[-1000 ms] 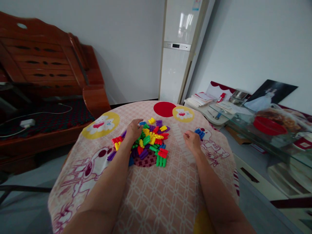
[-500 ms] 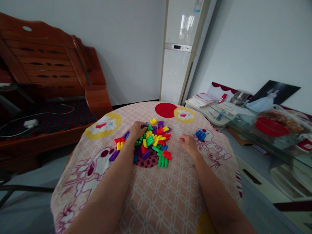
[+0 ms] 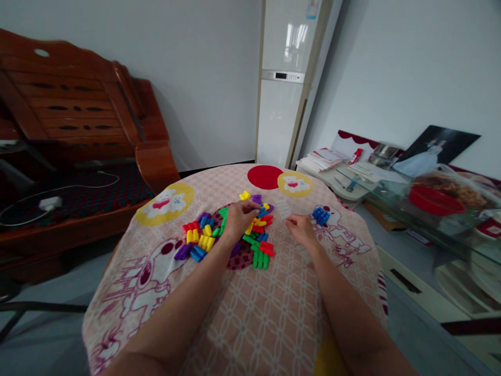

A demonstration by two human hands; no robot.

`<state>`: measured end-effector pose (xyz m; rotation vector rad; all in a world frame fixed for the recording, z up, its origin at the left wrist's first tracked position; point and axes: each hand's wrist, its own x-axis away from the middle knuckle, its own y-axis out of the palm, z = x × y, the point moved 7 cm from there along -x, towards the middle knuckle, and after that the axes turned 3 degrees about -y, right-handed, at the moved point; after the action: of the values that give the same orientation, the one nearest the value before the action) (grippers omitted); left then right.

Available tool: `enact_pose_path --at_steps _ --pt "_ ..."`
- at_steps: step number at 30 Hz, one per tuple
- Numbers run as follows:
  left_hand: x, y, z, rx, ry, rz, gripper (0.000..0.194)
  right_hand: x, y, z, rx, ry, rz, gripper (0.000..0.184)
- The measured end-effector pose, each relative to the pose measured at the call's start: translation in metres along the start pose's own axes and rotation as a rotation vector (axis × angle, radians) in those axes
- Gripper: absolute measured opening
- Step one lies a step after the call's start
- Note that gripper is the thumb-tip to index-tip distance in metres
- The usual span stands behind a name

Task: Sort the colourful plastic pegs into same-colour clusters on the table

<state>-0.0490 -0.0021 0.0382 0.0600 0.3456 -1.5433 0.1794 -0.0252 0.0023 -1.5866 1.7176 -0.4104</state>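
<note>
Now I see more of the left part of the pile uncovered, since the left hand has slid right across it. Its fingertips seem closed on a blue block, bringing it nearer the right hand. Those fingers curl; whether they grip anything, I can't tell. Beyond sits the blue cluster.
</note>
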Motion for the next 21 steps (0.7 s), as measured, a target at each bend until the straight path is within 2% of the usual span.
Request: enact_pose_path --at_steps 5,8,11,16,18,21 --pt "0.027 0.032 0.015 -0.047 0.162 -0.075 0.017 0.004 0.014 -0.013 -0.504 0.071 -0.214 0.037" --pt "0.031 0.04 0.019 -0.081 0.219 -0.116 0.017 0.008 0.021 -0.024 -0.636 0.092 -0.306 0.037" --pt "0.032 0.044 0.014 -0.106 0.229 -0.132 0.018 0.009 0.023 -0.026 -0.691 0.141 -0.306 0.034" --pt "0.035 0.049 0.008 -0.09 0.217 -0.18 0.022 0.006 0.016 -0.018 -0.694 0.174 -0.206 0.033" --pt "0.036 0.047 0.011 -0.103 0.22 -0.174 0.022 0.004 0.002 -0.005 -0.618 0.217 -0.066 0.03" --pt "0.035 0.038 0.018 -0.169 0.236 -0.103 0.019 0.004 -0.035 0.021 -0.386 0.297 0.254 0.026"
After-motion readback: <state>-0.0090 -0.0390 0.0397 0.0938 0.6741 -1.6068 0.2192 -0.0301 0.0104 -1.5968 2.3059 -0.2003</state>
